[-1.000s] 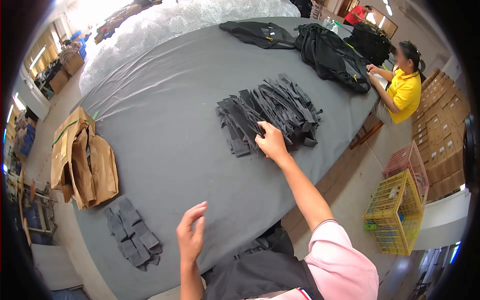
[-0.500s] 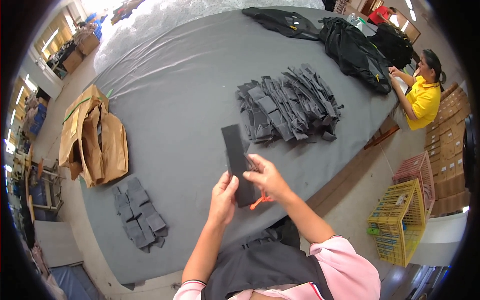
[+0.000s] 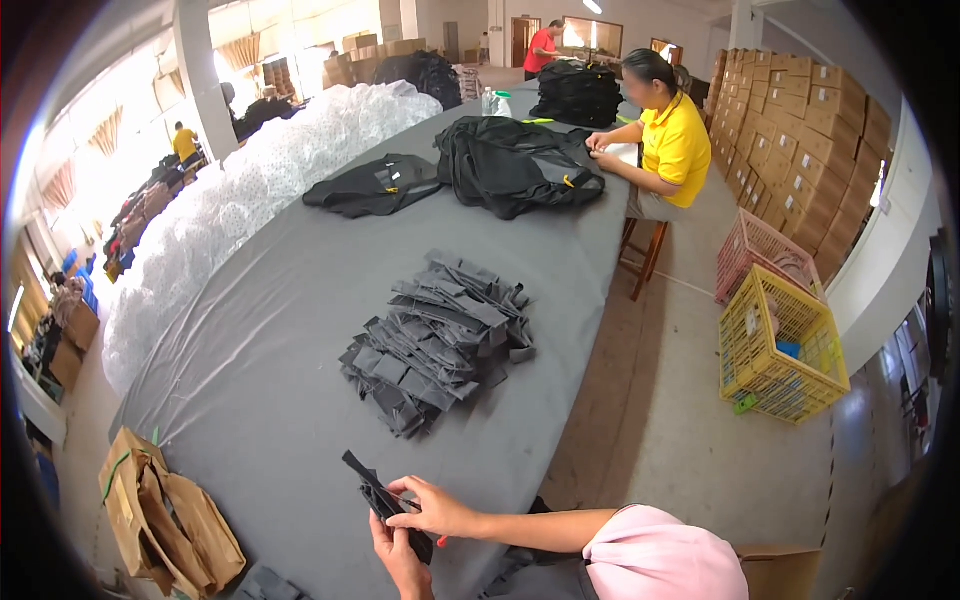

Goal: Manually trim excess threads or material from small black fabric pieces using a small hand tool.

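Observation:
A black fabric strip (image 3: 362, 478) is held between my two hands just off the near part of the table, its upper end sticking out past my fingers. My left hand (image 3: 402, 562) is closed round its lower part, thumb up along the side. My right hand (image 3: 432, 508) is closed at the strip's right side, fingers pinching in toward it. A slim dark item shows between the right fingers, too small to name. An orange-red cord (image 3: 442, 542) hangs below that hand. Beyond lies a heaped pile of dark grey fabric pieces (image 3: 440, 335).
A grey cloth covers the long table (image 3: 270, 370). At its left edge stands a brown paper bag (image 3: 165, 515), with more grey pieces (image 3: 268, 585) beside it. Black garments (image 3: 515, 165) lie farther back near a person in yellow (image 3: 675, 150). Crates (image 3: 785, 345) stand right on the floor.
The view has tilted up and swung to the right, so the pile and hands sit lower and more left. The strip is now turned more edge-on between my hands.

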Demonstrator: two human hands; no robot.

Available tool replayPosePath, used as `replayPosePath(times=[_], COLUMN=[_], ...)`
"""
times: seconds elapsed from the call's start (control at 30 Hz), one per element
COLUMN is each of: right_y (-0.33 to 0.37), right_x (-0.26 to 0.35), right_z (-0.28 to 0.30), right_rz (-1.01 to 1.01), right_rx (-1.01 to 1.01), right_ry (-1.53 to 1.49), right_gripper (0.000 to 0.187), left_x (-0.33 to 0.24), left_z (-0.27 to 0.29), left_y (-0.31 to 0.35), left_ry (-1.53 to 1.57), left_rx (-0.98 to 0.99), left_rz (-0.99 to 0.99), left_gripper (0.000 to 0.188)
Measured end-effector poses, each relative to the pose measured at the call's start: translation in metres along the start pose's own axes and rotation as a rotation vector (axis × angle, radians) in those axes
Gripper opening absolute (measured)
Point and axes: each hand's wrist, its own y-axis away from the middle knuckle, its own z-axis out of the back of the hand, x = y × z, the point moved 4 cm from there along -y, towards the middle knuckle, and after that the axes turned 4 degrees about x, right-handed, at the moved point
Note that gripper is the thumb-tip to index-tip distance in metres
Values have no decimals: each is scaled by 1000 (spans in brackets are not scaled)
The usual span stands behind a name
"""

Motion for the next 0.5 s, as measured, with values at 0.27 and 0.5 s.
replayPosePath(times=[0.27,0.5], right_y=[4,-1], right_x=[-8,-4], right_z=[-6,-6], right_rz=[164,181], right_rx=[-91,-116], right_ry=[309,291], right_gripper=[41,39], left_x=[-4,-4], left_z=[25,20], left_y=[-4,4], left_ry=[-580,-780], left_rx=[-211,-215], left_rz=[-187,-430], left_gripper=[42,44])
